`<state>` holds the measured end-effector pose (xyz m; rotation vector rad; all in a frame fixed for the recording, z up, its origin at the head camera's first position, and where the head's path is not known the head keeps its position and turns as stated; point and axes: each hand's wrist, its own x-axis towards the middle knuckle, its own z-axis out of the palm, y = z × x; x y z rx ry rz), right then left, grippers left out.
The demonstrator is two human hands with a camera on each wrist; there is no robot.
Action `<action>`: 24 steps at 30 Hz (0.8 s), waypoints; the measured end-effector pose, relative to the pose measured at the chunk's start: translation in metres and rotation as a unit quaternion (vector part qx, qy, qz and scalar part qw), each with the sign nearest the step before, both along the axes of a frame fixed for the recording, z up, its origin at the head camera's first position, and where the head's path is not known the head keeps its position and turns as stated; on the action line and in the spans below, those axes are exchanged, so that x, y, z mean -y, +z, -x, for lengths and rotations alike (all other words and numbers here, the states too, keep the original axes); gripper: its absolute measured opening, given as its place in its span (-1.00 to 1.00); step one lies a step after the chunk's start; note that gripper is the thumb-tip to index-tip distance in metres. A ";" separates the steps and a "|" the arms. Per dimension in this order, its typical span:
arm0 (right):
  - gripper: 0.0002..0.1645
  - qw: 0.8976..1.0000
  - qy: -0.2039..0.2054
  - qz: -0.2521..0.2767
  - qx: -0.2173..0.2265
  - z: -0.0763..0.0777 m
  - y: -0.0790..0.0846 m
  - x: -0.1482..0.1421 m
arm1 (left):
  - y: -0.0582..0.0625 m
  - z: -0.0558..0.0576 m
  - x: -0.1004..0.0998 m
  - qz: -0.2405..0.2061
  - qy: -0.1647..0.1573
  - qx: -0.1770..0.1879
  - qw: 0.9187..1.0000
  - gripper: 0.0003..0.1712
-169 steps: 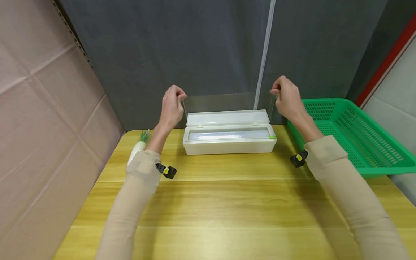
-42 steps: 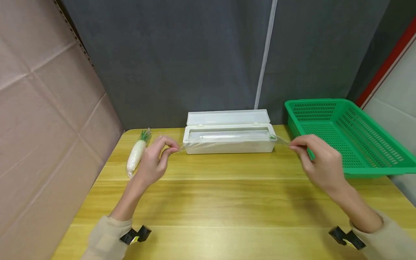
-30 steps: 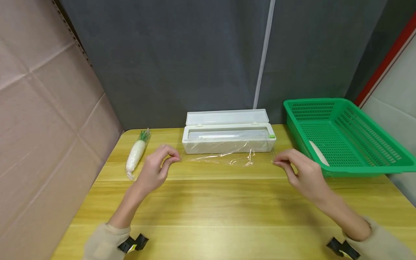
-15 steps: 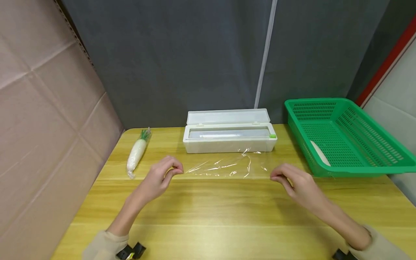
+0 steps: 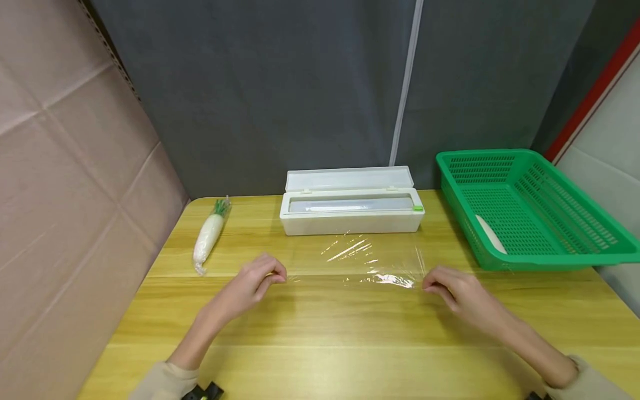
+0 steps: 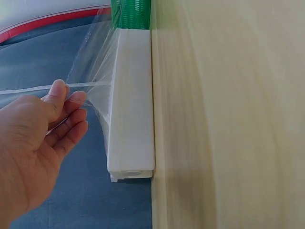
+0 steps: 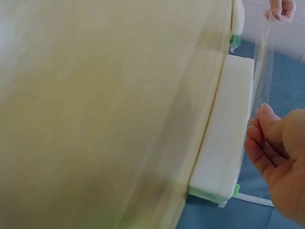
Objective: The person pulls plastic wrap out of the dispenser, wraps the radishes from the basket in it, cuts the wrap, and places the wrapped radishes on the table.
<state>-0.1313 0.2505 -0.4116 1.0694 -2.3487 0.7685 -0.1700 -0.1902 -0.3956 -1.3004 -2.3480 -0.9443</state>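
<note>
A sheet of clear plastic wrap (image 5: pixel 350 258) stretches between the hands, just in front of a white plastic wrap box (image 5: pixel 352 224). My left hand (image 5: pixel 255 280) pinches the wrap's left corner between thumb and fingertips. At the right corner, my right hand (image 5: pixel 462 294) pinches it the same way. The box's lid (image 5: pixel 350 178) stands raised at the back, with the roll (image 5: pixel 350 205) showing inside. A green cutter slide (image 5: pixel 418 208) sits at the right end of the box's front edge. In the left wrist view, the film (image 6: pixel 97 62) runs up against the box.
A wrapped white radish (image 5: pixel 208 236) with green tops lies on the wooden table (image 5: pixel 325 355) at left. The green basket (image 5: pixel 575 259) at right contains a long white thing (image 5: pixel 490 233), partly hidden by its wall. Dark cloth (image 5: pixel 280 94) hangs behind.
Both hands came down from above the box and toward the person, drawing the wrap out over the table. Over the last half second they moved slightly closer; box, radish and basket stayed put.
</note>
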 end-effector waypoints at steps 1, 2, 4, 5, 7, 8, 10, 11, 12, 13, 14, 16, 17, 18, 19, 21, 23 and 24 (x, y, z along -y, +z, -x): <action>-0.59 1.000 -0.002 -0.005 0.003 0.001 -0.002 -0.001 | -0.002 0.000 0.000 0.007 -0.001 0.002 1.000 -0.83; -0.52 1.000 -0.003 -0.008 0.006 0.001 -0.004 -0.001 | -0.004 0.000 -0.001 0.014 -0.003 0.003 1.000 -0.82; -0.52 1.000 -0.003 -0.016 0.011 0.003 -0.007 -0.002 | -0.008 -0.001 -0.002 0.032 0.001 0.012 0.999 -0.82; -0.53 1.000 -0.002 -0.019 0.014 0.004 -0.009 -0.002 | -0.009 -0.001 -0.002 0.040 0.004 0.019 0.999 -0.86; -0.56 1.000 -0.001 -0.025 0.017 0.006 -0.011 -0.002 | -0.012 -0.003 -0.003 0.050 0.011 0.031 0.998 -0.93; -0.58 0.999 0.000 -0.028 0.019 0.007 -0.013 -0.001 | -0.013 -0.003 -0.003 0.053 0.013 0.036 0.998 -0.96; -0.60 0.999 -0.001 -0.034 0.025 0.008 -0.014 -0.001 | -0.015 -0.004 -0.003 0.056 0.020 0.045 0.997 -0.96; -0.61 0.999 -0.002 -0.036 0.028 0.008 -0.015 -0.001 | -0.016 -0.005 -0.003 0.058 0.024 0.048 0.997 -0.94; -0.63 0.999 -0.003 -0.039 0.032 0.009 -0.016 -0.001 | -0.016 -0.005 -0.003 0.059 0.025 0.051 0.997 -0.96; -0.63 0.998 -0.004 -0.041 0.036 0.009 -0.016 -0.001 | -0.017 -0.006 -0.002 0.062 0.027 0.053 0.996 -0.97; -0.64 0.998 -0.004 -0.044 0.041 0.009 -0.017 -0.001 | -0.017 -0.006 -0.002 0.065 0.029 0.055 0.996 -0.97; -0.65 0.997 -0.004 -0.051 0.050 0.010 -0.017 -0.001 | -0.017 -0.006 -0.002 0.073 0.030 0.057 0.995 -0.96; -0.66 0.997 -0.004 -0.056 0.053 0.010 -0.018 -0.001 | -0.017 -0.006 -0.002 0.077 0.029 0.058 0.995 -0.95; -0.67 0.997 -0.003 -0.061 0.056 0.011 -0.018 -0.001 | -0.017 -0.006 -0.002 0.081 0.027 0.058 0.995 -0.94; -0.68 0.996 -0.002 -0.066 0.061 0.011 -0.018 -0.001 | -0.017 -0.006 -0.002 0.086 0.026 0.057 0.994 -0.95; -0.69 0.995 0.002 -0.075 0.069 0.013 -0.018 -0.001 | -0.016 -0.005 -0.003 0.098 0.023 0.051 0.994 -0.98; -0.70 0.994 0.007 -0.083 0.076 0.015 -0.018 -0.001 | -0.015 -0.003 -0.004 0.110 0.018 0.043 0.993 -0.98; -0.70 0.993 0.008 -0.086 0.080 0.016 -0.018 -0.002 | -0.015 -0.002 -0.004 0.115 0.016 0.037 0.993 -0.97</action>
